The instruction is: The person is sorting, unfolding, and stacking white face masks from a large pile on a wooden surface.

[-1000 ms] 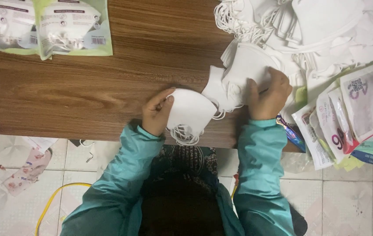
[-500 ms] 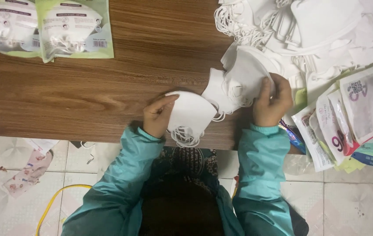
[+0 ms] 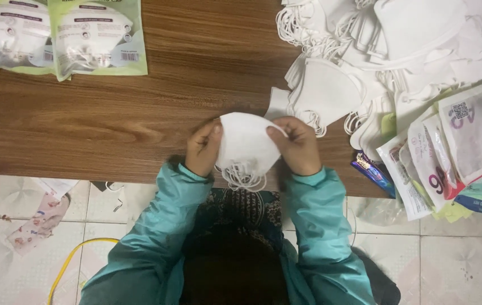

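Wooden bench [image 3: 111, 118], big heap of white masks [image 3: 399, 51] top right. My left hand [image 3: 204, 148] & right hand [image 3: 297, 146] both closed in a pinch grip on one white mask [image 3: 245, 144], held at bench's near edge btwn them.

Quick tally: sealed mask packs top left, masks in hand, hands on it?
Sealed mask packs: 2
White mask in hand: 1
Hands on it: 2, left hand and right hand
Total: 5
Loose mask pile too tangled to count.

mask pile [image 3: 416, 51]: cut by top edge | packets [image 3: 60, 36]: tops cropped
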